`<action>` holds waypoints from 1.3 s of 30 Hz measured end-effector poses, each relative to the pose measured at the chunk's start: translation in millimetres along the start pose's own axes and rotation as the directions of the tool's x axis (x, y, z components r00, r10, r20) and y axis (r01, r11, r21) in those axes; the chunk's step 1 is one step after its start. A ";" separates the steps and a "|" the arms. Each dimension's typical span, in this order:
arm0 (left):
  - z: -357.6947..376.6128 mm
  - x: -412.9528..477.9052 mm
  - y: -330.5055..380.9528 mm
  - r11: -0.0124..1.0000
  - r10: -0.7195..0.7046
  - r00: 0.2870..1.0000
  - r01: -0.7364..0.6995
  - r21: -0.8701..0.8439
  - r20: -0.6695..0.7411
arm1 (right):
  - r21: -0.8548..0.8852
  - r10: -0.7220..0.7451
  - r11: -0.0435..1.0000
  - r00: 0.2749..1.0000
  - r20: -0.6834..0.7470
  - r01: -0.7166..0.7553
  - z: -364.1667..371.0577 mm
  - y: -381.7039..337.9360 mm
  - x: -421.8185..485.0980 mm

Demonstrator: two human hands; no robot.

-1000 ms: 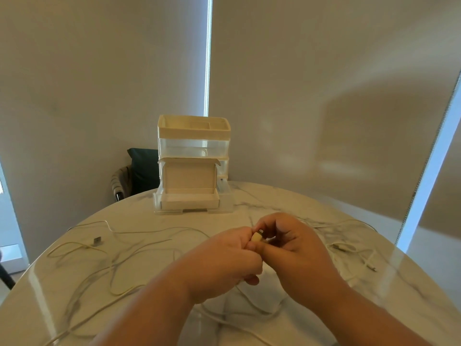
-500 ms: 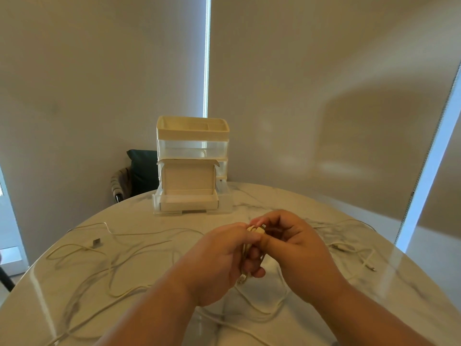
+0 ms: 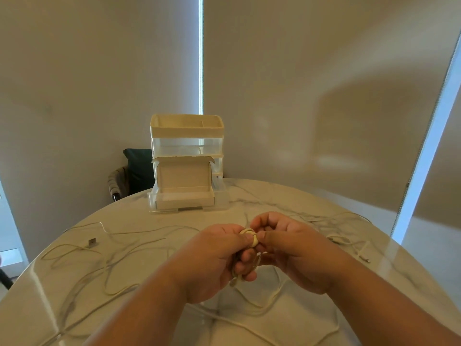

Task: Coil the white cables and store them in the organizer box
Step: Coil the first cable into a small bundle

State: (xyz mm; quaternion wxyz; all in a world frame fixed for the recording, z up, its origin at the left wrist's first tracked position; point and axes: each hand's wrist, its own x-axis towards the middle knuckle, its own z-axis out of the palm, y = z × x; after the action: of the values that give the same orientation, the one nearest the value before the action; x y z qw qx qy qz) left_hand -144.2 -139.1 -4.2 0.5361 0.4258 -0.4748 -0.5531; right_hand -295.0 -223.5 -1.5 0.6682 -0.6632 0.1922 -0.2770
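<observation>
The task looks to be at an early stage: one white cable (image 3: 249, 236) is being wound into a small tight coil, held above the near middle of the marble table (image 3: 311, 203). The left hand (image 3: 212, 260) has its fingers curled round the coil with the thumb pressed on top, and the right hand (image 3: 291, 250) pinches it from the other side; the cable's slack hangs down to the tabletop. Other loose cables (image 3: 119, 248) sprawl uncoiled on the left, one ending in a USB plug (image 3: 91, 242), and more lie on the right. The organizer box (image 3: 185, 146) stands at the far edge. Its clear drawers show no cable, its top tray is mostly hidden, and the open white carton (image 3: 184, 193) at its foot looks empty.
</observation>
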 end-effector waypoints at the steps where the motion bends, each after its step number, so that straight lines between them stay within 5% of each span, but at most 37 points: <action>1: 0.0 -0.3 0.0 1.000 -0.005 1.000 0.006 -0.008 0.014 | 0.019 0.022 1.000 0.999 0.023 -0.023 0.7 0.6 -0.3; 6: -4.3 -2.3 2.5 0.997 -0.041 0.995 0.046 -0.059 0.087 | 0.033 0.011 0.999 0.998 0.069 -0.013 1.0 4.0 -1.7; 17: -7.5 -2.3 2.7 0.986 -0.089 0.996 0.092 -0.137 0.030 | 0.102 -0.030 0.994 0.997 -0.067 0.036 4.5 12.4 5.1; 32: -14.5 2.9 6.9 0.992 -0.118 0.975 0.124 0.023 -0.189 | 0.196 -0.030 0.976 0.946 -0.322 0.097 28.0 31.1 21.3; 39: -20.2 -1.2 9.0 0.988 -0.132 0.982 0.141 0.062 -0.131 | 0.160 -0.025 0.984 0.946 -0.323 0.080 28.7 28.9 18.1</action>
State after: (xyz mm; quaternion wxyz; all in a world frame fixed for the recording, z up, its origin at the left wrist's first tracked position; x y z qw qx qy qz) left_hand -122.7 -139.0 0.8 0.5104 0.5104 -0.4287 -0.5433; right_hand -259.8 -213.4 -26.9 0.6749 -0.5547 0.2557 -0.4140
